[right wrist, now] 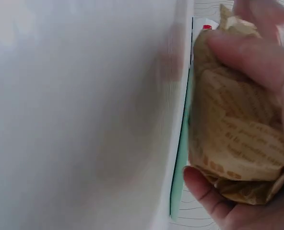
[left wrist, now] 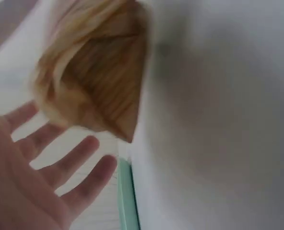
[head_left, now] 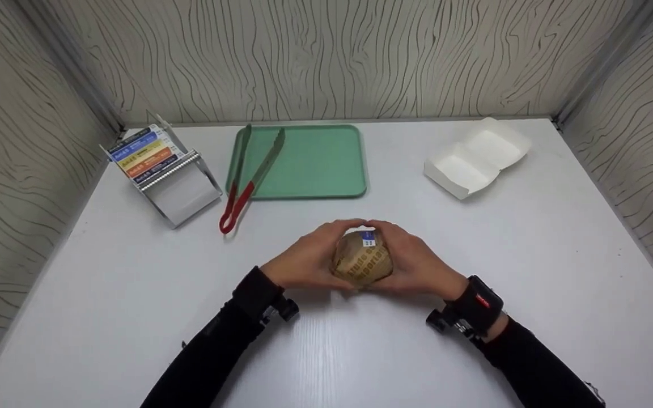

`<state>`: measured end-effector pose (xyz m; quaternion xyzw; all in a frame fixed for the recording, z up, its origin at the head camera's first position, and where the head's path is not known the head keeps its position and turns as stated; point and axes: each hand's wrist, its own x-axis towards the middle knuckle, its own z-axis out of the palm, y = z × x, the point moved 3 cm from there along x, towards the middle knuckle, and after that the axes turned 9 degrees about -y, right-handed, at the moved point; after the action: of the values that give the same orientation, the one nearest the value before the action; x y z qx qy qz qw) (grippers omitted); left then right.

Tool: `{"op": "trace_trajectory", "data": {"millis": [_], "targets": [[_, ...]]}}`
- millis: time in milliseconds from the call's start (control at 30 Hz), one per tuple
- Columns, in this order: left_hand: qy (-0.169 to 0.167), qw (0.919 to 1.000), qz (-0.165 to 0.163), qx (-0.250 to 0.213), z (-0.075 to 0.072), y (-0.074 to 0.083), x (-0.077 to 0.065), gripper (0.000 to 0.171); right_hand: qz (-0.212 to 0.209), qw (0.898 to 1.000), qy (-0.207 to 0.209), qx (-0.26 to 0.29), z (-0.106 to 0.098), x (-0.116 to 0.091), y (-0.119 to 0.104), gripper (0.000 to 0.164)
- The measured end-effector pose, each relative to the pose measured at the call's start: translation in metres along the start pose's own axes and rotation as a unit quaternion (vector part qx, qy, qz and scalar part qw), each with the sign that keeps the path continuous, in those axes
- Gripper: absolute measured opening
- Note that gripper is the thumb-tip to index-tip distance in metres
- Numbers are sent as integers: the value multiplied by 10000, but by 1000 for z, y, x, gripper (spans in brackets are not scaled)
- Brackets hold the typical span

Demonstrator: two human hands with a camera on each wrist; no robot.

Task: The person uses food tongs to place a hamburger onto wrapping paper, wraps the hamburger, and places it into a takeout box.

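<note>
Between the two hands is a wrapped burger (head_left: pixel 363 265) in brown printed paper, a small blue-and-white sticker (head_left: pixel 368 239) on its top. My right hand (head_left: pixel 417 265) holds it, thumb and fingers curved around its right side; the right wrist view shows fingers pressing the paper (right wrist: pixel 240 129) at both ends. My left hand (head_left: pixel 312 258) is cupped along the burger's left side. In the left wrist view its fingers (left wrist: pixel 91 184) are spread and fairly straight, fingertips beside the folded paper (left wrist: pixel 99 72). The burger's contents are hidden by the wrapping.
A metal dispenser (head_left: pixel 182 190) with several coloured label strips (head_left: pixel 142 153) stands at the back left. Red-handled tongs (head_left: pixel 237 209) lie partly across a green tray (head_left: pixel 315 164). At the back right sits an open white clamshell box (head_left: pixel 468 170). Patterned walls (head_left: pixel 332 62) border the white table.
</note>
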<state>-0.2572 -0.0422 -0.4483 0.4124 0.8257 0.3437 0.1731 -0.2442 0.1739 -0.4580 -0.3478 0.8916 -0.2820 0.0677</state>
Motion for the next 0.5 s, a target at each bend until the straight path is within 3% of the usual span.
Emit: {"op": "trace_trajectory", "data": {"millis": [100, 167, 300, 500], "targets": [[-11, 9939, -188, 1083, 13, 5, 0, 114, 48, 9999, -134, 75, 3, 1, 1, 111], [17, 9911, -306, 1297, 19, 6, 2, 112, 30, 9997, -208, 157, 5, 2, 1, 109], [36, 9942, -359, 1018, 22, 6, 5, 107, 8, 9990, -322, 301, 7, 2, 1, 111], [-89, 9974, -434, 562, 24, 0, 7, 95, 39, 9987, -392, 329, 10, 0, 3, 127]]}}
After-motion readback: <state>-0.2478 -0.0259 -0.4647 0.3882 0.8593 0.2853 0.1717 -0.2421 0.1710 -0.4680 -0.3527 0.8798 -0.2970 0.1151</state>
